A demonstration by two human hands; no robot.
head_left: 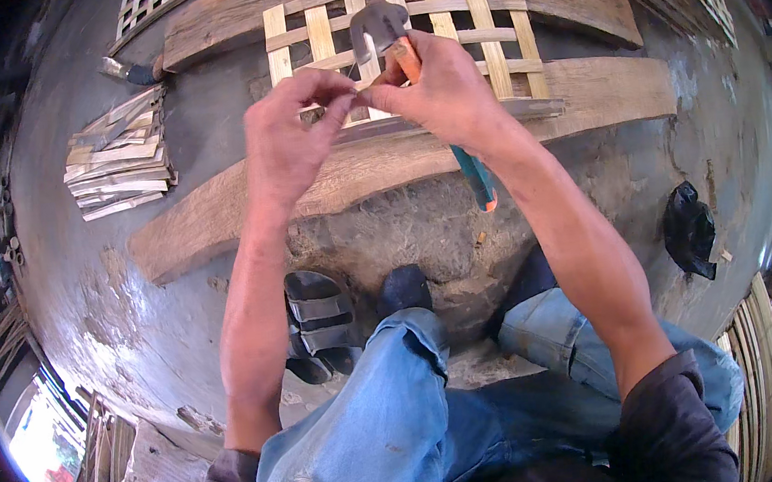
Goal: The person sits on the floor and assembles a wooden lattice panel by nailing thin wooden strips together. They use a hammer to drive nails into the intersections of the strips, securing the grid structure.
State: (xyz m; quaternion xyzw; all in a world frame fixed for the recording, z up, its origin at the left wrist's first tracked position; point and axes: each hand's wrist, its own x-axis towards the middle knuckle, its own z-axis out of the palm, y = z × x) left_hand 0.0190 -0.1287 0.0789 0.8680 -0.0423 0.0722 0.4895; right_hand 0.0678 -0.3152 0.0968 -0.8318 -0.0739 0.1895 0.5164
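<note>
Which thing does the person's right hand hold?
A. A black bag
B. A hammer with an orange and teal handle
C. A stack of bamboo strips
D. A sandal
B: the right hand grips the hammer by its orange and teal handle, its metal head up over the woven bamboo lattice.

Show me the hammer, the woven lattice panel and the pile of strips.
hammer (377, 26), head view, metal head.
woven lattice panel (488, 41), head view, right vertical slat.
pile of strips (118, 155), head view, middle of the stack.
</note>
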